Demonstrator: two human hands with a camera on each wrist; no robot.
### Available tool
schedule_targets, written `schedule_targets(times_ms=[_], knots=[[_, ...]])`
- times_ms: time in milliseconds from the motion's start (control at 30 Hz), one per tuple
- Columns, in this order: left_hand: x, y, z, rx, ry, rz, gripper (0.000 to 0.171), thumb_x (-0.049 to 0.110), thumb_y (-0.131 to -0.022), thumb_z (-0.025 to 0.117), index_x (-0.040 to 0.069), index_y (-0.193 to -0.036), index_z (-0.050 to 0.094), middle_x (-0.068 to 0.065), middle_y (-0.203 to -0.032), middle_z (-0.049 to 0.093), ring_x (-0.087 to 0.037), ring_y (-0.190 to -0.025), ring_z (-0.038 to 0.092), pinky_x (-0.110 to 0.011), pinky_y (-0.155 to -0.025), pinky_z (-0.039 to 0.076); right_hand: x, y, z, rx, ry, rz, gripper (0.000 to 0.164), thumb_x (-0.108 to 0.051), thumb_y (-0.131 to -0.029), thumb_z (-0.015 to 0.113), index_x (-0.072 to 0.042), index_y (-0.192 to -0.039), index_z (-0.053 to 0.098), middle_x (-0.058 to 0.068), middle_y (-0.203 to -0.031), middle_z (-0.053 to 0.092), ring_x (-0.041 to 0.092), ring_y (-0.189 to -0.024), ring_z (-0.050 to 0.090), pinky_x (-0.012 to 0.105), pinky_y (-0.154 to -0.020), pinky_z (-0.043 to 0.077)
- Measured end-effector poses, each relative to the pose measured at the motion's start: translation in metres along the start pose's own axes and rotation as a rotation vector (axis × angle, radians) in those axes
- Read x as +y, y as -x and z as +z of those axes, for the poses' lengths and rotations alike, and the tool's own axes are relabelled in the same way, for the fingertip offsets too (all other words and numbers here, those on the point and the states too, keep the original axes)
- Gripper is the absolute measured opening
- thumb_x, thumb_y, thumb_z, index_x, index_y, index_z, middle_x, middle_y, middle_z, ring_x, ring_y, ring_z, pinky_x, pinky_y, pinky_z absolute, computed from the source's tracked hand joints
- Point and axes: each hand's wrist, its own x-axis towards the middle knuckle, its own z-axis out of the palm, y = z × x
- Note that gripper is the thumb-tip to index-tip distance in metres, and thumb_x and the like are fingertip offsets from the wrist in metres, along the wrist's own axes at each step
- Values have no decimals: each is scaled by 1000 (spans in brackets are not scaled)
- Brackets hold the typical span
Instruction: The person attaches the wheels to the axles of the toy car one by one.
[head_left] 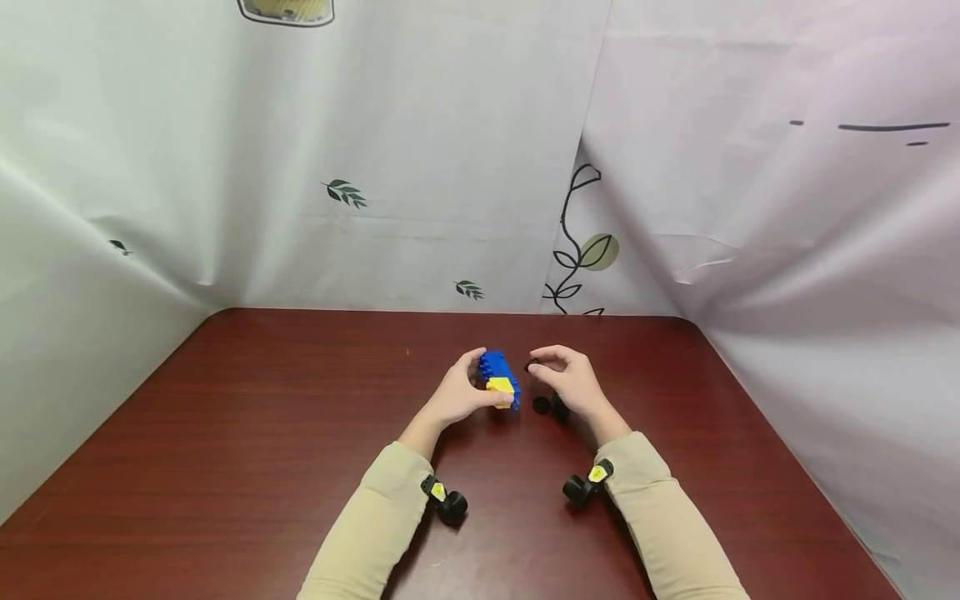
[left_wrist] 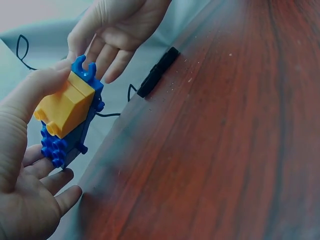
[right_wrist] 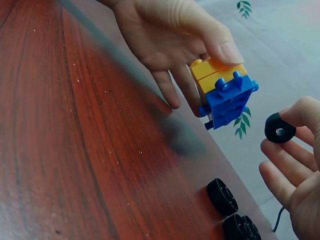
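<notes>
Progress: partly complete, by visible evidence. The yellow block (left_wrist: 67, 107) is seated on the blue base (right_wrist: 227, 103), and the 2 parts appear firmly joined. No wheel is fitted on any peg that can be seen; in the left wrist view, 2 side pegs (left_wrist: 82, 148) are bare. Wheel fitting is judged to be the step in hand and the main work outstanding. The side of the base turned away from each camera cannot be fully checked.

Location: the assembly is gripped in the left hand (head_left: 457, 396), raised over the surface (head_left: 225, 433), near the right hand (head_left: 576, 383) but apart from it. The left thumb presses on the yellow block, with the fingers curled about the blue base. The right hand pinches 1 black wheel (right_wrist: 280, 128) between thumb and fingers, clear of the assembly.

Loose parts: at least 2 more wheels (right_wrist: 222, 197) lie on the surface below the right hand, close together. Whether the rearmost is 1 wheel or a pair cannot be settled.

Condition of assembly: held tilted. The base is bright blue, with rounded studs at 1 end, 2 hook-like prongs at the other, and short pegs projecting from the sides. The yellow block has a sloped face and 2 small round bosses. No crack or breakage is visible.
</notes>
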Motion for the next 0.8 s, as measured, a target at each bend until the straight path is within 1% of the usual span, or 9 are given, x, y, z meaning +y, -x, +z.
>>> schedule_targets(times_ms=[100, 133, 267, 433, 567, 667, 800], knots=[[0, 0, 0, -1, 14, -6, 100, 33, -71, 83, 6, -148, 25, -17, -144, 42, -31, -129, 46, -46, -105, 41, 11, -5, 2, 4, -27, 19, 33, -16, -87, 69, 1, -115, 63, 18, -114, 65, 25, -99, 66, 38, -86, 54], [0, 0, 0, 0, 19, -9, 99, 32, -71, 83, 6, -148, 25, -17, -145, 41, -31, -130, 45, -45, -106, 41, 12, -6, 2, 5, -28, 17, 34, -18, -86, 69, 0, -115, 64, 17, -114, 66, 23, -99, 67, 37, -86, 54], [2, 0, 0, -2, 44, -16, 97, 29, -73, 81, 6, -149, 24, -17, -147, 38, -31, -133, 42, -46, -109, 37, 9, -4, 2, 9, -58, 27, 29, -20, -85, 71, -4, -109, 66, 15, -111, 67, 19, -96, 68, 38, -87, 54], [4, 1, 0, -5, 89, -2, 95, 27, -75, 80, 7, -149, 24, -16, -149, 35, -31, -136, 39, -46, -110, 34, 4, -2, 3, -6, -88, 14, 30, -22, -84, 72, -4, -107, 67, 14, -110, 67, 17, -94, 68, 38, -88, 54], [7, 1, -1, 0, 133, 9, 94, 25, -76, 80, 7, -149, 24, -16, -149, 35, -31, -137, 38, -45, -110, 33, -1, -2, 4, -26, -119, 8, 32, -23, -84, 73, -2, -107, 66, 15, -109, 67, 12, -91, 68, 35, -87, 54], [9, 1, -2, 3, 171, 11, 93, 22, -77, 79, 6, -149, 22, -16, -149, 35, -31, -138, 36, -45, -111, 32, -6, -1, 4, -32, -131, 7, 29, -19, -84, 72, -2, -107, 67, 16, -109, 67, 9, -89, 67, 30, -84, 54], [15, 3, -4, -11, 209, 3, 92, 17, -78, 77, 6, -150, 20, -17, -151, 33, -31, -140, 34, -43, -112, 30, -25, 7, 2, -41, -123, -21, 26, -13, -85, 70, 2, -107, 66, 18, -110, 65, 8, -88, 63, 26, -79, 53]])
